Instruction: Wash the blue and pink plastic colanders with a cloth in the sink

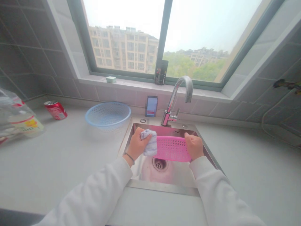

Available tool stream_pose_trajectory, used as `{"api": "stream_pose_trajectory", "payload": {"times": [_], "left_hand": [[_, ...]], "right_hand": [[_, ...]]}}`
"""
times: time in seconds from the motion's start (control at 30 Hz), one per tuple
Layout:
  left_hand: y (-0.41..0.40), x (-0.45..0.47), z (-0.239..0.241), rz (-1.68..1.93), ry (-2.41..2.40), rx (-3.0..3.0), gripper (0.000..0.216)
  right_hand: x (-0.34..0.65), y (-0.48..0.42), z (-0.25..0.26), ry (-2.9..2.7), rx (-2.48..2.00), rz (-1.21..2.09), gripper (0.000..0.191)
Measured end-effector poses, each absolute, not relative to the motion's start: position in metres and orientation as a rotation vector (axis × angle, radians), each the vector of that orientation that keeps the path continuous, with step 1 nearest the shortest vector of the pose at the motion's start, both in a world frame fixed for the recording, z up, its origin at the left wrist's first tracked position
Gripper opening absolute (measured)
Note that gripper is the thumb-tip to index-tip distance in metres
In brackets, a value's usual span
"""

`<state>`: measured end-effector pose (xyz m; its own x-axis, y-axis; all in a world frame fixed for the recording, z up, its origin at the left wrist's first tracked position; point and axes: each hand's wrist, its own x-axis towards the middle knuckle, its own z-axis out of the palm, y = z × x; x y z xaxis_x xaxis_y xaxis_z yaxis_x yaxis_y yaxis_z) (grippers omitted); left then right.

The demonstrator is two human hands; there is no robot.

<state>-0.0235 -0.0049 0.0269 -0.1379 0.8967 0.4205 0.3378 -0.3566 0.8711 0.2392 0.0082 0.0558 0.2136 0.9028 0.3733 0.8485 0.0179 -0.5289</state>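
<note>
Over a stainless steel sink (164,185), my right hand (194,145) grips the edge of a pink perforated plastic basket (172,149), holding it tilted with its side toward me. My left hand (140,143) is shut on a crumpled lilac cloth (150,142), which presses against the basket's left end. Below the basket lies the sink's metal drain (160,164). The basket hides part of the sink's far wall.
A chrome gooseneck faucet (180,94) rises behind the sink. On the grey countertop (70,157) stand a blue perforated basket (108,114), a red drink can (55,110), and a plastic bag (17,117). A blurred upright object (151,106) leans against the tiled wall.
</note>
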Motion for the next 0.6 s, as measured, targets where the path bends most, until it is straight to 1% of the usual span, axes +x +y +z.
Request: {"api": "stream_pose_trajectory", "payload": {"times": [0.23,0.47,0.6], "left_hand": [[-0.021,-0.005,0.030,1.433,1.222,1.723,0.022],[0.001,-0.024,0.025,1.527,1.395,1.581,0.022],[-0.016,-0.002,0.028,1.443,1.222,1.660,0.021]], "right_hand": [[0.215,0.008,0.052,-1.879,-1.763,0.055,0.048],[0.243,0.009,0.055,-1.626,-1.795,0.056,0.053],[0.225,0.008,0.052,-1.859,-1.783,-0.003,0.052]]}}
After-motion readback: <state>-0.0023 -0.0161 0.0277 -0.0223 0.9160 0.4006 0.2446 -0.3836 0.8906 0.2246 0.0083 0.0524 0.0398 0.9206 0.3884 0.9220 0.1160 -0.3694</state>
